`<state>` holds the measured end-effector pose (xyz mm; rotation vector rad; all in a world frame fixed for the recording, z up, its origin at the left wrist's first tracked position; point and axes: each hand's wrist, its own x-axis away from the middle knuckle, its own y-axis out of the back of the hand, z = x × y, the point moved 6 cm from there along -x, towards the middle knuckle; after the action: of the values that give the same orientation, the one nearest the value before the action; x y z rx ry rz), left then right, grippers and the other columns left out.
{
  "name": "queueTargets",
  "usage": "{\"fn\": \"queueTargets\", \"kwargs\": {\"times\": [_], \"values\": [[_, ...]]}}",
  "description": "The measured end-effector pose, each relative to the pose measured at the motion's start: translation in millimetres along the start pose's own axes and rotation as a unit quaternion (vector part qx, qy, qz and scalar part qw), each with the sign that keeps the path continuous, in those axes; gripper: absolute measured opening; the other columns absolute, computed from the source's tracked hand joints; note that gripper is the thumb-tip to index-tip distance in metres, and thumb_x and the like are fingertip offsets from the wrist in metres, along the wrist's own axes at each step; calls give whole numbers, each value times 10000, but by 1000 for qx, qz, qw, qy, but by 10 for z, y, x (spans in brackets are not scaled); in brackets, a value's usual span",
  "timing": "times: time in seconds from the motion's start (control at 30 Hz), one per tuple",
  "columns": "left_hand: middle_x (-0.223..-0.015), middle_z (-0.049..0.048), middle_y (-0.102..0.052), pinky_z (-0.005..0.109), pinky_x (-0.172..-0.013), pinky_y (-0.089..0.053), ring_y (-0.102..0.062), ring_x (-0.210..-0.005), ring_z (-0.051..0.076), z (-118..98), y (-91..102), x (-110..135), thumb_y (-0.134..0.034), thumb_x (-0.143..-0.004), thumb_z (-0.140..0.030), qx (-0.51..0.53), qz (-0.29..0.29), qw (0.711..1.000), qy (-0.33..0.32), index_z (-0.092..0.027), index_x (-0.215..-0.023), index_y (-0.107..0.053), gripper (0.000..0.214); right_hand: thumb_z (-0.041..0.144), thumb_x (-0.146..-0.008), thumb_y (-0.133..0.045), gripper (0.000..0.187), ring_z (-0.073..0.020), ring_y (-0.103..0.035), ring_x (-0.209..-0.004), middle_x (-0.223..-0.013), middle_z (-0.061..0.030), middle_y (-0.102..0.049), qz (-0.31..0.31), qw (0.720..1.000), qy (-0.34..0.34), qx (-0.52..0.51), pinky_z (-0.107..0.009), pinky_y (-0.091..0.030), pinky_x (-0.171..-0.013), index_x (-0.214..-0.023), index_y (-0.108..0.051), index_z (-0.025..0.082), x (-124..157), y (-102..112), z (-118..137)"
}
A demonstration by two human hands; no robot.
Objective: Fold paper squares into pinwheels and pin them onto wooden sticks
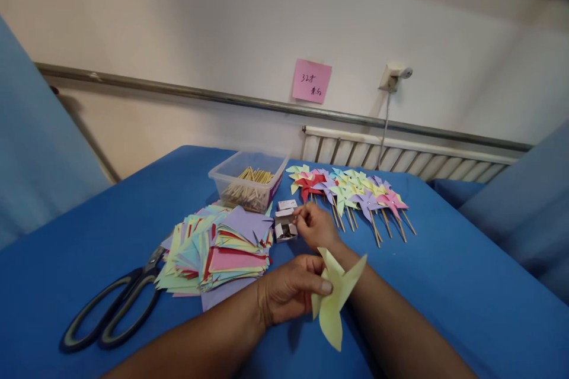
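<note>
One pinwheel (pixel 336 293) at 5 o'clock — left hand (pixel 293 287) clamps it under thumb, likely keeping blades folded; right hand (pixel 317 228) beside box (pixel 284 218), pinwheel's 11 o'clock, fingers pinched — can't tell if on anything.

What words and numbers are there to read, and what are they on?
"32", handwritten on the pink note on the wall; I can't surely read the sign after it.
A second handwritten line on that note: too unclear to read.
Tiny marks on the little white box: too small to read.
</note>
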<state>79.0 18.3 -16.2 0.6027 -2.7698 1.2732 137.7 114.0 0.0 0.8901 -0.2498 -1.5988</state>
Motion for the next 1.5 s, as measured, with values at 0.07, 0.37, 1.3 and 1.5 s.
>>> {"fn": "queueTargets", "kwargs": {"times": [0.07, 0.37, 1.3, 1.5], "values": [[-703, 47, -694, 227, -645, -454, -619, -603, 123, -57, 44, -8, -747, -553, -137, -1, -17, 1000, -20, -85, -817, -690, 275, 139, -790, -460, 81, -125, -591, -721, -843, -10, -639, -29, 998, -50, -24, -243, -446, -663, -746, -497, 196, 48, 76, -142], [-756, 56, -689, 222, -637, -474, -623, -635, 119, -249, 270, -98, -693, -689, -121, 55, -131, 982, -126, -112, -840, -658, 155, 134, -740, -559, 64, -137, -519, -692, -730, -12, -568, 52, 989, -73, 119, -231, -352, -619, -691, -546, 173, 692, 553, -370], [-712, 32, -647, 212, -564, -503, -599, -590, 107, -333, 435, -84, -655, -737, -116, 9, -237, 954, -186, -117, -789, -628, 59, 189, -839, -464, 166, -185, -585, -772, -869, -79, -645, 130, 950, -94, 268, -249, -353, -653, -850, -629, 176, 763, 542, -369], [-735, 35, -649, 207, -570, -502, -603, -613, 109, -331, 434, -92, -660, -729, -108, 5, -235, 954, -187, -119, -807, -629, 85, 194, -872, -417, 211, -181, -589, -748, -865, -81, -639, 149, 944, -69, 288, -246, -352, -632, -856, -626, 177, 768, 529, -348]]}}
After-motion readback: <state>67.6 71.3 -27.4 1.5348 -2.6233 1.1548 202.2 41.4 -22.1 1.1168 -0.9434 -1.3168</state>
